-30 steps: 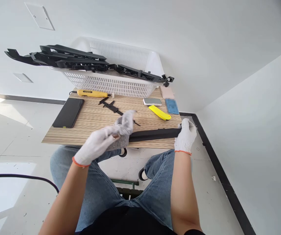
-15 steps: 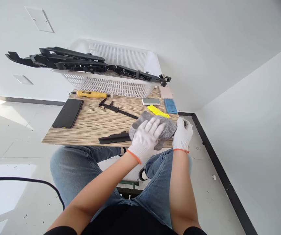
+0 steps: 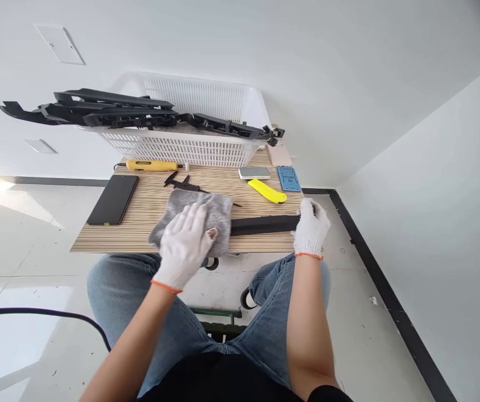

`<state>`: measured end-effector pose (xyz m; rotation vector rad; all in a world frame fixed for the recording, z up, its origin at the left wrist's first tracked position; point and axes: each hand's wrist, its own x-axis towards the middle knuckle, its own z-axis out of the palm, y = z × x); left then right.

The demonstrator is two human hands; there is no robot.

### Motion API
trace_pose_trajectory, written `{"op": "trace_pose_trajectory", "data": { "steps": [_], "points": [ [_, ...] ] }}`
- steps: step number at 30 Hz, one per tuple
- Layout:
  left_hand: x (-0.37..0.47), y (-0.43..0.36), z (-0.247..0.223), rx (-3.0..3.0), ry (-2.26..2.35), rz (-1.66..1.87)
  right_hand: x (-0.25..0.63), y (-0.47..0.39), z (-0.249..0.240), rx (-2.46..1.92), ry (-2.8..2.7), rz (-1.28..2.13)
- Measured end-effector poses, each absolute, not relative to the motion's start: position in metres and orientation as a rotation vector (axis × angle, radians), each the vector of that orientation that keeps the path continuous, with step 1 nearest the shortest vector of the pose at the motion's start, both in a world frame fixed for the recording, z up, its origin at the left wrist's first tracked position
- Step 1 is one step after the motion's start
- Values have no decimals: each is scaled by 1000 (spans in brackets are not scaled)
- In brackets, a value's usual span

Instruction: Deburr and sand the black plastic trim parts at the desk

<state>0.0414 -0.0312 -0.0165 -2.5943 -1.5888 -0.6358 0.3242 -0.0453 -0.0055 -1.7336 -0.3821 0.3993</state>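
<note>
One long black strip lies along the near edge of the table, right of the frame's centre, its left end hidden at the grey cloth. I have my left hand laid out nearly flat on that cloth, fingers extended. With my right hand, fingers curled closed, I hold the strip's right end. Just beyond the cloth, a black caliper is partly covered. Right of centre sit a yellow-handled tool, a grey-topped block and a blue card; at left, a dark phone. Across the upper left, black parts rest on a white basket.
</note>
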Motion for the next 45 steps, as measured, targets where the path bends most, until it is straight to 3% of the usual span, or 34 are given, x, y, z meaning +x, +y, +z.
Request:
{"op": "trace_pose_trajectory", "data": {
  "steps": [4,8,19,23,34,41,45],
  "points": [
    [-20,-34,-19,-2526,-1745,-680,325,-46,-5,-1728,-377,410],
    [-28,-33,-20,-2480,-1781,-727,327,-45,-7,-1725,-370,419],
    [178,-32,-7,-2942,-1068,-422,325,-43,-25,-1645,-455,330],
    [209,-31,11,-3026,-1076,-429,332,-44,-32,-1529,-490,395],
    [180,-16,20,-2935,-1564,-421,328,-81,-14,-1669,-931,878],
    [123,-4,20,-3148,-1070,-670,321,-86,-13,-1555,-892,961],
    [61,6,15,-2901,-1311,-711,322,-85,-18,-1529,-781,875]
  ]
}}
